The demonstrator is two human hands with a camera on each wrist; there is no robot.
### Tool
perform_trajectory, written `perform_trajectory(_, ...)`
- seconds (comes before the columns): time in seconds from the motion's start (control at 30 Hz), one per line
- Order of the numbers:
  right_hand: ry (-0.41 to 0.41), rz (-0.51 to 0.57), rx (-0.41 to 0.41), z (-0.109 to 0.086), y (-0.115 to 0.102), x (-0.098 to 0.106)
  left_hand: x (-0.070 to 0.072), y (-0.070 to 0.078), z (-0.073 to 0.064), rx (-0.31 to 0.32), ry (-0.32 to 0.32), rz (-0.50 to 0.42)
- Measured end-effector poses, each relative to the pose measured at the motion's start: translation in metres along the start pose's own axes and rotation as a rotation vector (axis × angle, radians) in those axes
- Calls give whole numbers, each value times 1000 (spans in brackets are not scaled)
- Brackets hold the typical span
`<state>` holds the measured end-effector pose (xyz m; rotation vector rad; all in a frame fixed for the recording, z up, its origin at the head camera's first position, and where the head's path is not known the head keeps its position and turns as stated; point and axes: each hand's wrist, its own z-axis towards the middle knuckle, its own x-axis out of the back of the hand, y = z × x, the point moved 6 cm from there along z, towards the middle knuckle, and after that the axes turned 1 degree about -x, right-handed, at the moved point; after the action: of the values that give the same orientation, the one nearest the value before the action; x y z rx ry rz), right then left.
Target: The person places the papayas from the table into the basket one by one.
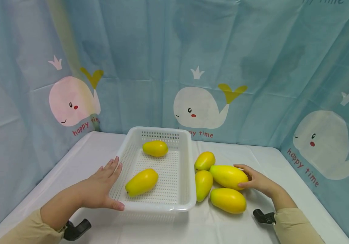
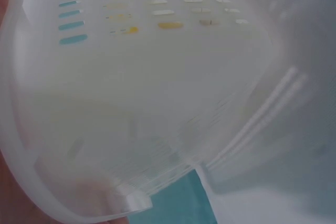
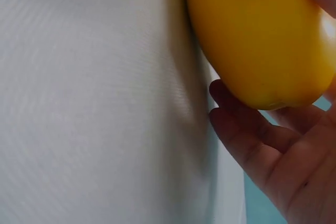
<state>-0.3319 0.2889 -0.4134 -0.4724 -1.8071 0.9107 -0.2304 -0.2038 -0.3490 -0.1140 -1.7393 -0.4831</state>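
Note:
A white plastic basket (image 1: 193, 173) with slotted sides stands on the table. One yellow mango (image 1: 155, 148) lies at its back and a second mango (image 1: 142, 182) nearer the front left. My left hand (image 1: 96, 189) rests against the basket's left rim, fingers extended and thumb near the front corner. In the left wrist view the basket wall (image 2: 131, 72) fills most of the picture. To the right of the basket, my right hand (image 1: 258, 181) holds the blunt end of a large mango (image 1: 227, 177), thumb on the near side and fingers (image 3: 247, 135) round the far side.
Beside the basket's right wall lie two mangoes, a rear one (image 1: 205, 161) and a front one (image 1: 203, 185). Another mango (image 1: 228, 200) is just in front of the held one. A blue curtain (image 1: 138, 67) with whale prints encloses the white-covered table (image 1: 223, 228).

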Motion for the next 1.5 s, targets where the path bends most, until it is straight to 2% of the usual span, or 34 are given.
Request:
perform_trajectory(0.57, 38, 12, 52, 4, -3, 5, 2, 2, -2, -4, 15, 4)
perform_trajectory(0.9, 61, 44, 36, 8, -5, 1, 1, 1, -1, -5, 15, 3)
perform_trajectory(1.17, 58, 52, 78, 11, -7, -2, -1, -1, 1, -11, 4, -4)
perform_trajectory(1.5, 107, 39, 96, 8, -5, 4, 0, 0, 1, -16, 18, 12)
